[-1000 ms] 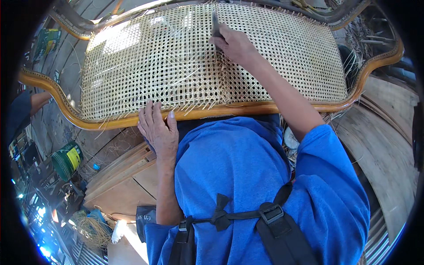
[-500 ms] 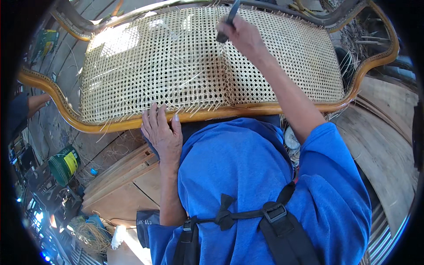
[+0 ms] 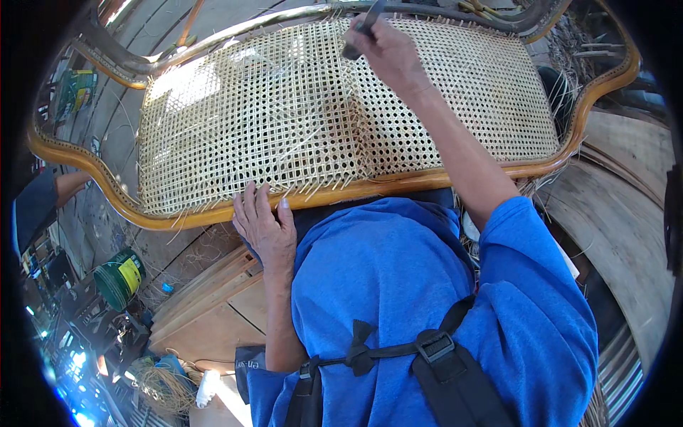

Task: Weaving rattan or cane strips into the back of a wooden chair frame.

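A woven cane panel [image 3: 284, 99] spans a curved, varnished wooden frame [image 3: 398, 183] across my lap, with loose cane ends sticking out along its near edge. My right hand [image 3: 388, 53] is closed round the dark handle of a knife [image 3: 370, 21] over the far middle part of the panel. The knife's grey blade points away from me. My left hand [image 3: 265, 224] lies open on the near wooden rail, fingertips at the edge of the weave. A darker, rougher seam of cane [image 3: 353, 117] runs through the panel's middle.
Wooden boards [image 3: 213, 299] lie at the lower left, near a green bucket with a yellow label [image 3: 119, 279] and a bundle of cane strands [image 3: 163, 384]. Curved plywood sheets [image 3: 612, 206] lie on the right. Another person's arm [image 3: 71, 186] shows at the left edge.
The view has tilted slightly, so the frame's left end sits lower. My right hand with the knife has shifted a little to the left; my left hand stays on the rail.
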The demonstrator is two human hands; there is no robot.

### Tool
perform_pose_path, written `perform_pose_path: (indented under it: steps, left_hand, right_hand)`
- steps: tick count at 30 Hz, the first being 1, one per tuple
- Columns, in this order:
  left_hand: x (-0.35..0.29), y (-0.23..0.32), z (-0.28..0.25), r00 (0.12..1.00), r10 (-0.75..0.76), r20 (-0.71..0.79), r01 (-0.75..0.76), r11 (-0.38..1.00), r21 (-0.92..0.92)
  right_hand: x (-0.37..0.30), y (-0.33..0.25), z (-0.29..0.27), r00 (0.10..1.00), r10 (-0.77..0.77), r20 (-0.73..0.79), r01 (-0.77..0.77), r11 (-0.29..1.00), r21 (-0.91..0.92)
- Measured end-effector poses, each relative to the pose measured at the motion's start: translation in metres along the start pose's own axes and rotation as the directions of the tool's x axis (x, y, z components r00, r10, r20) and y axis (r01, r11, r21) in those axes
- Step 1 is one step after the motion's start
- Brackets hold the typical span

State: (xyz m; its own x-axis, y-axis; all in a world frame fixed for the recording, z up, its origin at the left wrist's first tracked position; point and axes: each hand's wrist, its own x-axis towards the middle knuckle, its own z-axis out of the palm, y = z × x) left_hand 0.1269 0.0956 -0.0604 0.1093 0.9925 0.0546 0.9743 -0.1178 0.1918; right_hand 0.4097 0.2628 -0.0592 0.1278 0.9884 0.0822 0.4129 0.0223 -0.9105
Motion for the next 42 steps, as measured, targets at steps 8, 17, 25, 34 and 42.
perform_pose_path:
  steps: [8, 17, 25, 34, 42]
  left_hand:
    - [-0.001, 0.0, -0.003, 1.0, -0.015, 0.022, 0.015, 1.0, -0.022]
    - [0.001, 0.021, -0.042, 0.994, -0.11, 0.026, 0.113, 0.934, -0.338]
    - [0.006, 0.028, -0.045, 0.828, -0.282, 0.484, 0.551, 0.256, -0.794]
    - [0.029, 0.062, -0.043, 0.825, -0.15, 0.545, 0.549, 0.444, -0.709]
    - [0.042, 0.059, -0.022, 0.874, -0.134, 0.467, 0.484, 0.317, -0.815]
  right_hand:
    - [0.008, 0.006, 0.006, 0.992, -0.121, 0.036, 0.126, 0.978, -0.164]
    - [-0.014, -0.03, 0.005, 0.946, 0.217, 0.243, -0.156, 0.956, -0.247]
    - [-0.124, -0.082, 0.069, 0.535, -0.035, 0.844, 0.128, 0.991, -0.04]
    - [-0.141, -0.056, 0.05, 0.492, -0.037, 0.87, -0.043, 0.997, 0.067]
    - [-0.186, -0.028, -0.071, 0.933, 0.118, 0.34, -0.109, 0.993, -0.044]
